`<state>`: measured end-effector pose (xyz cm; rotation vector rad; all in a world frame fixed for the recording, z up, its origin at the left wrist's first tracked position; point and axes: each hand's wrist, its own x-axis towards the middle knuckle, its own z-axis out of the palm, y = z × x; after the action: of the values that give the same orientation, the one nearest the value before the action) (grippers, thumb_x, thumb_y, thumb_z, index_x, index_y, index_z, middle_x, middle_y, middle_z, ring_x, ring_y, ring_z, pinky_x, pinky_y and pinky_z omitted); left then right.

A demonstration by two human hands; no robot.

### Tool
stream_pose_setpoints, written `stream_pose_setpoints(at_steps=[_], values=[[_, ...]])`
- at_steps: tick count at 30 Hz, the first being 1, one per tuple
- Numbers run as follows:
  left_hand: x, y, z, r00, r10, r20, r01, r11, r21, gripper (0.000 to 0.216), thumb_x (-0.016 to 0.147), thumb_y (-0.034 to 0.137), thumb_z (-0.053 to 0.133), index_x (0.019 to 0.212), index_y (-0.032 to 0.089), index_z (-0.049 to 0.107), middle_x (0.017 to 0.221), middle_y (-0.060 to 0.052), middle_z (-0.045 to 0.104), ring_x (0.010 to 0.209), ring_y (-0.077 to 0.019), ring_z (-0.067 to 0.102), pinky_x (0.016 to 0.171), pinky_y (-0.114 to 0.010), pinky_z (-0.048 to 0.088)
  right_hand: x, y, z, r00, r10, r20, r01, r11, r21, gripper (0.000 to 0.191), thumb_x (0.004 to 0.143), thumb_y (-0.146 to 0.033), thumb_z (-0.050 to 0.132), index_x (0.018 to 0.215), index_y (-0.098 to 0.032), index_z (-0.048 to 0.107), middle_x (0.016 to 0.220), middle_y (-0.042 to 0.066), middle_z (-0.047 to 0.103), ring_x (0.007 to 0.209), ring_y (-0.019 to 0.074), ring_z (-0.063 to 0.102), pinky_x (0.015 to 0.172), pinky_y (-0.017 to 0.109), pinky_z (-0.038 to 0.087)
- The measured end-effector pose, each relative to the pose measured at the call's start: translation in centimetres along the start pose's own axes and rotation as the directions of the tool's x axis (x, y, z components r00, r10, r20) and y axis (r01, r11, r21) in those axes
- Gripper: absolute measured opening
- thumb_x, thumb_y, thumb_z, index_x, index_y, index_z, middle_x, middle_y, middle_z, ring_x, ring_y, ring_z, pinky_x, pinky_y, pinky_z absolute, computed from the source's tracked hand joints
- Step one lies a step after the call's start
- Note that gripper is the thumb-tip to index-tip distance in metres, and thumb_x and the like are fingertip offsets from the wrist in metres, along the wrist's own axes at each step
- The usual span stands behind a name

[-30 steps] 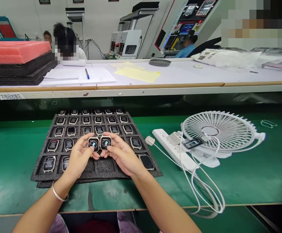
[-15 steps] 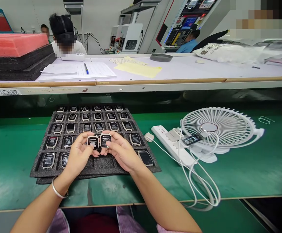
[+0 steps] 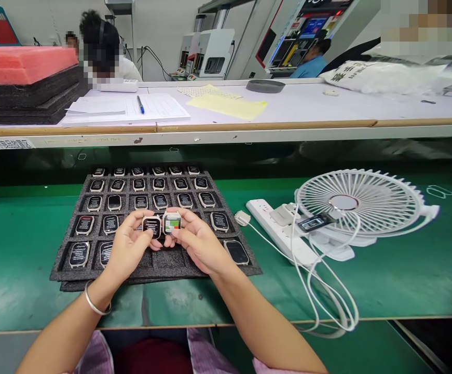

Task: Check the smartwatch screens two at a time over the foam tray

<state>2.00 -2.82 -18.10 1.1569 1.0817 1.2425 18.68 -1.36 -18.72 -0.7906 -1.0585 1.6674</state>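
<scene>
My left hand (image 3: 132, 243) is closed around a smartwatch body (image 3: 151, 227) whose dark screen shows lines of white text. Beside it, my right hand (image 3: 200, 241) grips a second smartwatch body (image 3: 172, 222), its screen lit with green, white and red blocks. Both thumbs rest at the lower part of the screens. The two watches are held side by side over a black foam tray (image 3: 132, 272). Several more strapless watches sit in the tray's square pockets, most with white text on dark screens; my hands hide some pockets.
A white power strip (image 3: 272, 228), looped white cables (image 3: 342, 311) and a white fan (image 3: 360, 202) lie right of the tray. Behind is a raised shelf (image 3: 218, 111) with papers, a blue pen (image 3: 140, 105) and stacked foam (image 3: 23, 78). Other people are beyond the shelf.
The screen of the watch in my right hand has gone from white text on black to coloured blocks. Both hands keep their hold; the view has shifted slightly.
</scene>
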Motion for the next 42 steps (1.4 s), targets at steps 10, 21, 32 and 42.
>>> stream_pose_setpoints(at_steps=[10, 21, 32, 42], values=[[-0.04, -0.03, 0.01, 0.999, 0.004, 0.038, -0.002, 0.998, -0.06, 0.043, 0.074, 0.02, 0.065, 0.116, 0.017, 0.055, 0.105, -0.006, 0.069, 0.061, -0.0114, 0.07, 0.063, -0.028, 0.061, 0.06, -0.1, 0.13, 0.999, 0.001, -0.037, -0.002, 1.0, -0.006, 0.043, 0.072, -0.011, 0.068, 0.113, -0.022, 0.059, 0.092, 0.0, 0.064, 0.065, 0.0108, 0.061, 0.064, 0.028, 0.047], [-0.03, -0.1, 0.04, 0.999, -0.038, 0.007, 0.038, 0.996, -0.085, 0.034, 0.084, 0.039, 0.063, 0.109, 0.016, 0.062, 0.096, -0.004, 0.07, 0.057, -0.0136, 0.071, 0.058, -0.029, 0.062, 0.43, 0.25, -0.25, 0.997, 0.017, -0.079, -0.011, 0.997, 0.075, 0.029, 0.08, -0.037, 0.07, 0.103, -0.02, 0.062, 0.081, 0.0, 0.068, 0.05, 0.0093, 0.055, 0.051, 0.026, 0.042], [-0.12, -0.13, -0.14, 0.996, -0.061, 0.059, 0.068, 0.99, -0.124, 0.032, 0.08, 0.026, 0.062, 0.111, 0.017, 0.064, 0.098, -0.003, 0.073, 0.06, -0.0147, 0.072, 0.061, -0.029, 0.063, 0.46, 0.28, -0.18, 0.995, -0.009, -0.096, 0.012, 0.999, 0.033, 0.032, 0.075, -0.03, 0.076, 0.102, -0.02, 0.062, 0.078, -0.002, 0.067, 0.049, 0.0071, 0.053, 0.05, 0.023, 0.039], [-0.16, 0.04, 0.0, 0.998, -0.054, 0.037, 0.057, 0.994, -0.097, 0.033, 0.078, 0.026, 0.066, 0.109, 0.017, 0.064, 0.093, -0.003, 0.072, 0.057, -0.0147, 0.072, 0.058, -0.028, 0.062, 0.25, 0.15, -0.11, 0.997, -0.018, -0.076, 0.018, 1.0, 0.002, 0.034, 0.072, -0.021, 0.074, 0.103, -0.02, 0.061, 0.077, -0.004, 0.064, 0.051, 0.0072, 0.055, 0.053, 0.024, 0.041]])
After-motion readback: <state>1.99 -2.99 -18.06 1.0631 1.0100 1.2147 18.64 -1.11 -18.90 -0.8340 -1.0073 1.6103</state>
